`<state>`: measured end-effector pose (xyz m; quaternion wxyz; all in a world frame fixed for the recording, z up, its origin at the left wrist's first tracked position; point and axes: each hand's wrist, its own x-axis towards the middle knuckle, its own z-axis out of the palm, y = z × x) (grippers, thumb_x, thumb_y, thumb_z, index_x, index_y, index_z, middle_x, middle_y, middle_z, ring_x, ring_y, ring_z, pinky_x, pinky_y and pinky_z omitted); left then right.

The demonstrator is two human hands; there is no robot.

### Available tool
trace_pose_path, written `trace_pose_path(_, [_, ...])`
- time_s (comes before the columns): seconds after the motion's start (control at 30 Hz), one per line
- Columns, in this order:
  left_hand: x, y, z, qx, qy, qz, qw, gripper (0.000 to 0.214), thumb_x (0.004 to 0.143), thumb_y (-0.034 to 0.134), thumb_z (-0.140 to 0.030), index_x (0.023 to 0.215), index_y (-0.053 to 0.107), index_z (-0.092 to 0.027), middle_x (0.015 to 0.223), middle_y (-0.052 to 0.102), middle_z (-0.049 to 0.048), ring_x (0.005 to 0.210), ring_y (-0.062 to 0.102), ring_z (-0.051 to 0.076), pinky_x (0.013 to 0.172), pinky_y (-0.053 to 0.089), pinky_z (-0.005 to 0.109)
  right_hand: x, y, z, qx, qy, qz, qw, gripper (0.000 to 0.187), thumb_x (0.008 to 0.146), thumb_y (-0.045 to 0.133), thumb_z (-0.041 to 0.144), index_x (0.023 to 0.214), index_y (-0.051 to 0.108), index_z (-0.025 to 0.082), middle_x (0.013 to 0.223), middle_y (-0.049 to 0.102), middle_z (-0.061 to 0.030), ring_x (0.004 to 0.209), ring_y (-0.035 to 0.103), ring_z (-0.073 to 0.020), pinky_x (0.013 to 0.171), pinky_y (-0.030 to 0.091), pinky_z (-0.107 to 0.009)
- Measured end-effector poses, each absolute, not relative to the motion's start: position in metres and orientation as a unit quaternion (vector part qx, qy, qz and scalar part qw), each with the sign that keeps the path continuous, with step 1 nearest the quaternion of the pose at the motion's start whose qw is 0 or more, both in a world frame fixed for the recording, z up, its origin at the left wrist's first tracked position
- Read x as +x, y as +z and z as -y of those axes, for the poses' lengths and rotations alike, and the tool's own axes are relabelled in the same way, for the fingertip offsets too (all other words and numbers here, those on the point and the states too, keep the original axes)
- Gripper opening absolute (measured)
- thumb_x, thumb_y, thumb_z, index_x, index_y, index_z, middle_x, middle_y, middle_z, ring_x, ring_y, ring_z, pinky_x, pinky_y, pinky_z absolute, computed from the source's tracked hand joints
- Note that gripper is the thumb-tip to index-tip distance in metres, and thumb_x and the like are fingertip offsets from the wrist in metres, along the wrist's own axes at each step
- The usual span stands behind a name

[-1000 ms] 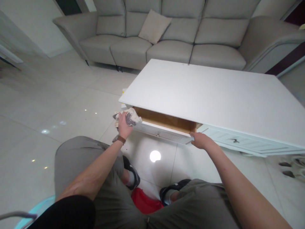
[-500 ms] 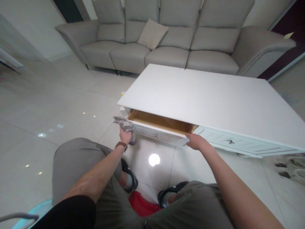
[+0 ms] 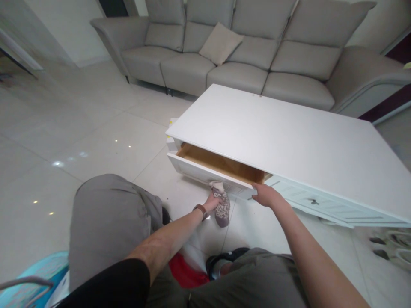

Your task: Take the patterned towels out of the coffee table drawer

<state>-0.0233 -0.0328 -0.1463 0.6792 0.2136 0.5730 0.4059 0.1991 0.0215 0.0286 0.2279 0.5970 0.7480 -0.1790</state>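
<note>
My left hand (image 3: pixel 212 202) is closed on a brown-and-white patterned cloth (image 3: pixel 222 209), pressed against the drawer's front near its middle; the knob there is hidden. Part of the cloth hangs below the hand. The white drawer (image 3: pixel 192 168) is pulled partway out of the low white table (image 3: pixel 282 128), and its bare wooden inside shows. At the drawer's front right corner, my right hand (image 3: pixel 266 195) grips the top edge of the front panel, with the thumb on the near side.
Behind the table stands a long grey sofa (image 3: pixel 189 70) with a beige cushion (image 3: pixel 221 44). A second drawer front with a knob (image 3: pixel 314 202) is on the right. Between my feet lies a red object (image 3: pixel 188 271). A light-blue item (image 3: pixel 38 273) is at lower left.
My left hand has moved the cloth rightward along the drawer front, from its left end to about the middle. My right hand stays on the right corner. The view has shifted slightly.
</note>
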Motion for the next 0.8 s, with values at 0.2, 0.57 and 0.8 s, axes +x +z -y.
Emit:
trace_pose_path(0.2, [-0.067,-0.137,0.025,0.124,0.409,-0.543,0.723,0.034,0.055,0.059,0.001,0.086,0.065,-0.011,0.082,0.074,0.0138,0.085,0.075,0.028,0.086,0.061,0.044,0.195,0.031,-0.022,0.595,-0.189,-0.746,0.233,0.046,0.091,0.058,0.029,0.135,0.056,0.015,0.13,0.065,-0.0205,0.12,0.062,-0.0305,0.093,0.047,-0.038])
trace_pose_path(0.57, [-0.203,-0.099,-0.021,0.115,0.511,-0.729,0.44,0.036,0.063,0.053,-0.01,0.098,0.059,-0.016,0.091,0.072,0.0093,0.095,0.073,0.024,0.082,0.062,0.04,0.186,0.042,-0.017,0.598,-0.2,-0.742,0.228,0.041,0.09,0.06,0.028,0.129,0.058,0.014,0.127,0.066,-0.0207,0.116,0.065,-0.0324,0.088,0.05,-0.038])
trace_pose_path(0.8, [-0.225,-0.05,-0.051,0.291,0.551,-0.761,0.181,0.056,0.073,0.055,-0.016,0.129,0.055,-0.014,0.126,0.067,0.0114,0.119,0.063,0.023,0.105,0.051,0.039,0.185,0.045,-0.014,0.592,-0.2,-0.748,0.223,0.043,0.091,0.059,0.026,0.132,0.057,0.013,0.128,0.066,-0.0218,0.118,0.064,-0.0322,0.09,0.05,-0.038])
